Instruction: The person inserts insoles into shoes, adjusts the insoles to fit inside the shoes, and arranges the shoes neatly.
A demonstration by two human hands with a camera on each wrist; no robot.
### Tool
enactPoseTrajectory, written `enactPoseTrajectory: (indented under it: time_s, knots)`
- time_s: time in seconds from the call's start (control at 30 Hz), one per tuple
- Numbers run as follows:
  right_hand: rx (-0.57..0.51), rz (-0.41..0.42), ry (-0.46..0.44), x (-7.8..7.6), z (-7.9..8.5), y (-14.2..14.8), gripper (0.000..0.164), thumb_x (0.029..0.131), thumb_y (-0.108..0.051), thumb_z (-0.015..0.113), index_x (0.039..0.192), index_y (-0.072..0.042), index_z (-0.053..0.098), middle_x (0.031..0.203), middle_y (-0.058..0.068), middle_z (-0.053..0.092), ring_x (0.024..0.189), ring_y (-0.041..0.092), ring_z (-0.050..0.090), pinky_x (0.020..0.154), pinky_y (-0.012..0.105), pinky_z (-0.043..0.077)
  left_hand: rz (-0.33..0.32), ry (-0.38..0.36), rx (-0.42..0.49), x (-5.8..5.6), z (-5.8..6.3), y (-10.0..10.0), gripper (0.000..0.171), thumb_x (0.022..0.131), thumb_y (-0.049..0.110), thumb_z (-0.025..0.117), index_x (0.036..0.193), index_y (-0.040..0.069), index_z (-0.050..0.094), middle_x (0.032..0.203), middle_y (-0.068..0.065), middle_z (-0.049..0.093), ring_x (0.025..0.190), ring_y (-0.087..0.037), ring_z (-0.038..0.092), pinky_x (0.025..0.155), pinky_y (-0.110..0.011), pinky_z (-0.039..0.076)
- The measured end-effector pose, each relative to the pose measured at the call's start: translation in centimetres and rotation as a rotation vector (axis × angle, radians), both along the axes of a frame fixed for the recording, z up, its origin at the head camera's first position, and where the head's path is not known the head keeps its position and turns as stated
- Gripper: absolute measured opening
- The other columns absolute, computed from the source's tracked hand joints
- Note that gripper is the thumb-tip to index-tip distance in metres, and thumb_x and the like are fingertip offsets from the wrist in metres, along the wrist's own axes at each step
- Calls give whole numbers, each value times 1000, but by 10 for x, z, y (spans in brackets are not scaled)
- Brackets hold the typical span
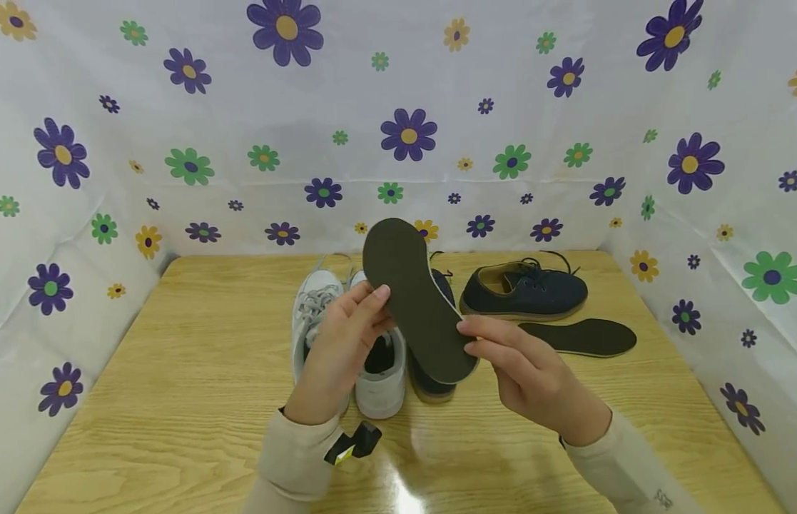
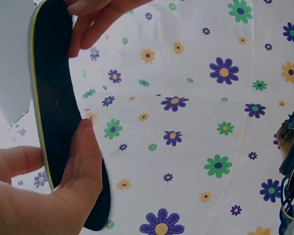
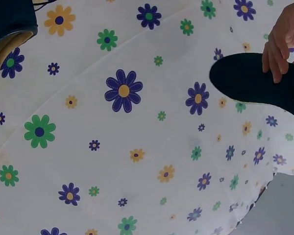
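Note:
A dark shoe insole (image 1: 417, 300) with a thin pale edge is held up in the air, tilted, between both hands. My left hand (image 1: 337, 343) pinches its left side near the middle, thumb on the face toward me. At the lower right end, my right hand (image 1: 539, 368) pinches the edge between thumb and fingers. The left wrist view shows the insole (image 2: 54, 93) side-on, with a thin yellow-green line along its rim. Behind it, partly hidden, stand a pair of white sneakers (image 1: 380, 396) and one navy shoe (image 1: 433, 392).
Another navy lace-up shoe (image 1: 559, 293) stands at the back right of the wooden table (image 1: 199, 371). A second dark insole (image 1: 584, 337) lies flat in front of it. Flower-print cloth (image 1: 347, 160) encloses the table at the back and sides.

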State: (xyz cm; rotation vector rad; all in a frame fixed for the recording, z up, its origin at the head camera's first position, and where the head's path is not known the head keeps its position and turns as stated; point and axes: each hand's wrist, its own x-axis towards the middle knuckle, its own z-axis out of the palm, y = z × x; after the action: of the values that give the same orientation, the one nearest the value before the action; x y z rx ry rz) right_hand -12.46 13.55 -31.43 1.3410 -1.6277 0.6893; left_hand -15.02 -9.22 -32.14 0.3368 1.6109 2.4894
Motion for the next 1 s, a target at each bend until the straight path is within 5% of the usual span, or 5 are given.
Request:
enactPoseTrajectory:
  time_s: [0.23, 0.37, 0.63, 0.83, 1.0]
  knots:
    - [47, 33, -13, 0, -3, 6, 21, 97, 8, 39, 96, 7, 60, 108, 23, 63, 104, 26, 63, 83, 24, 51, 153, 27, 164, -6, 3, -16, 16, 100, 4, 47, 114, 2, 56, 92, -2, 64, 80, -12, 65, 78, -25, 52]
    - [52, -48, -64, -2, -2, 13, 24, 99, 6, 38, 98, 6, 62, 111, 23, 63, 105, 27, 63, 83, 22, 50, 270, 42, 195, -8, 6, -20, 19, 97, -1, 50, 115, 2, 57, 91, -3, 65, 77, -13, 66, 75, -25, 53]
    - [-5, -399, -292, 2, 5, 1, 38, 102, -23, 48, 124, 7, 57, 124, 25, 54, 112, 34, 54, 82, 32, 48, 512, 242, -42, -7, 1, -11, 23, 92, 0, 61, 114, -3, 59, 95, -4, 70, 83, -16, 68, 75, -28, 55]
    - [131, -616, -462, -2, 1, -34, 80, 82, -42, 75, 135, 8, 43, 128, 26, 47, 115, 40, 48, 95, 49, 44, 513, 375, -191, 1, -6, 6, 20, 91, -1, 61, 108, -11, 56, 95, -14, 67, 84, -14, 66, 74, -23, 53]
    - [92, -646, -526, -3, -3, -54, 86, 73, -33, 85, 132, 12, 41, 123, 27, 48, 110, 40, 50, 93, 47, 46, 493, 437, -283, 9, -9, 20, 18, 92, 3, 62, 104, -9, 56, 90, -20, 65, 77, -13, 64, 67, -22, 52]
